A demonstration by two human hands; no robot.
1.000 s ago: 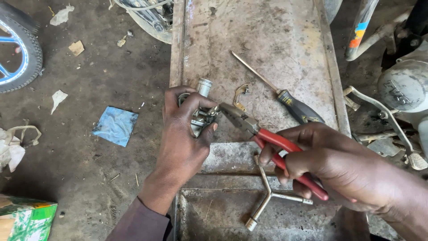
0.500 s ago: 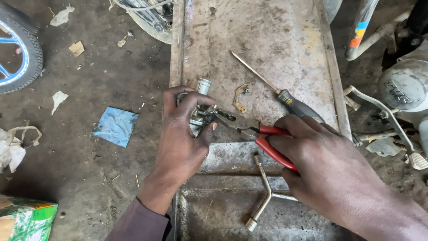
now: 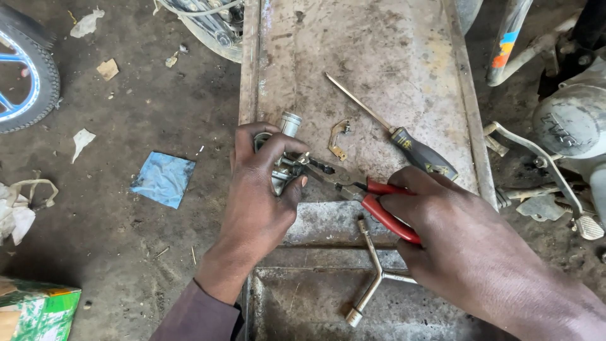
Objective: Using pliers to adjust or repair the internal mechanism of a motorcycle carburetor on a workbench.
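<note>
My left hand [image 3: 259, 189] grips a small metal part with a silver tube end [image 3: 289, 123] against the left side of a worn metal bench [image 3: 372, 57]. My right hand [image 3: 454, 240] holds red-handled needle-nose pliers [image 3: 379, 205]; their jaws reach left and touch the metal part by my left fingers. Much of the part is hidden under my left hand.
On the bench lie a long screwdriver [image 3: 404, 142] with a dark handle, a small bent bracket [image 3: 338, 139] and a three-armed socket wrench [image 3: 372, 278]. A motorcycle engine and foot pedal [image 3: 555, 170] stand right. A bicycle wheel [image 3: 28, 82], blue rag [image 3: 164, 178] and green box [image 3: 35, 312] are on the dirt floor.
My right hand has slid left along the pliers, pushing their jaws further into the metal part. My left hand has stayed in place on the part.
</note>
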